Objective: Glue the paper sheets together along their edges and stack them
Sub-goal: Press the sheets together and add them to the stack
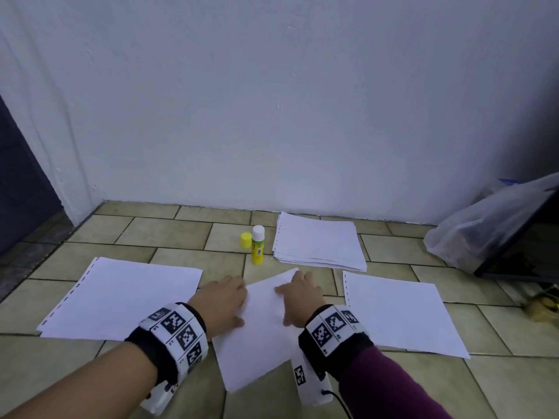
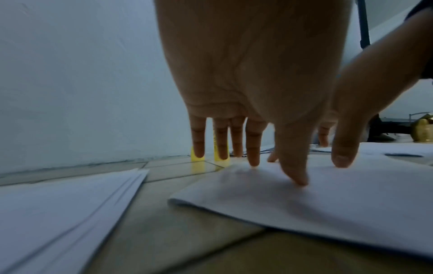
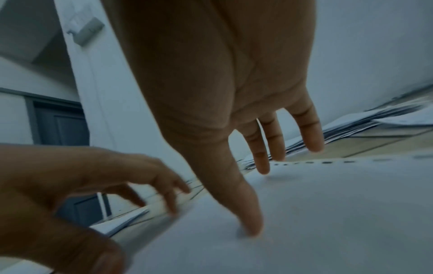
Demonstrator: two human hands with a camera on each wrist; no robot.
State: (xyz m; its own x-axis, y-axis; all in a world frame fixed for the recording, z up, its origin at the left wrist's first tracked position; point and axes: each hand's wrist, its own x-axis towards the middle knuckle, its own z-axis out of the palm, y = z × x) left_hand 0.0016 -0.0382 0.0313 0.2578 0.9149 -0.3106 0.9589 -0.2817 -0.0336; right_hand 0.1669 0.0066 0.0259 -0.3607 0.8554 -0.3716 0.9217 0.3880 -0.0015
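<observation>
glue stick (image 2: 220, 148): mostly hidden behind fingers | plastic bag (image 1: 484, 225): contents unclear | left hand (image 3: 70, 194): blurred

1. I see a white paper sheet (image 1: 260, 334) lying skewed on the tiled floor (image 1: 169, 234) in the middle, with one corner pointing away from me; from the left wrist view its near edge looks folded or doubled and sits a little off the tile.
2. To the left lies a flat sheet (image 1: 121, 297) with punched holes down its left edge; from the left wrist view there seems to be more than one layer.
3. To the right lies another flat sheet (image 1: 399, 313), its holes along the left edge.
4. Behind them I see a loose stack of sheets (image 1: 317, 241), its edges fanned.
5. A yellow glue stick (image 1: 257, 244) stands upright and uncapped just left of the stack, its white tip showing.
6. Its yellow cap (image 1: 246, 239) sits beside it.
</observation>
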